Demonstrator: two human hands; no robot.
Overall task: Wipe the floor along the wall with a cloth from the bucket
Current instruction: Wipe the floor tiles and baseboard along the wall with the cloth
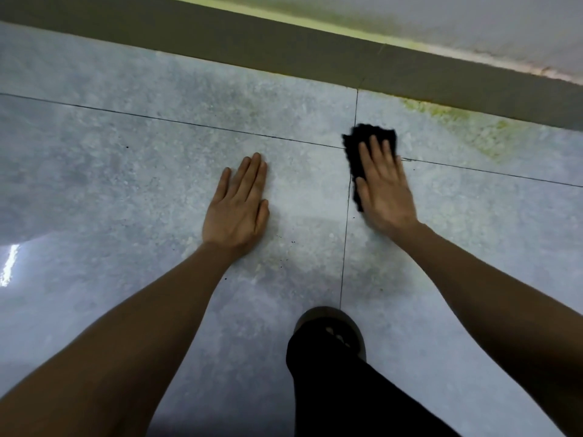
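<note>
A black cloth (358, 146) lies flat on the grey tiled floor (157, 159), over a crossing of tile joints a short way from the wall. My right hand (383, 187) presses down on the cloth with flat fingers, covering its right part. My left hand (238, 203) rests palm-down on the bare tile to the left, fingers together and holding nothing. No bucket is in view.
A dark skirting strip (284, 52) runs diagonally across the top, with the pale wall (441, 23) above it. A yellow-green stain (457, 124) marks the floor by the skirting at right. My leg in black trousers and a sandalled foot (334, 332) stand at bottom centre.
</note>
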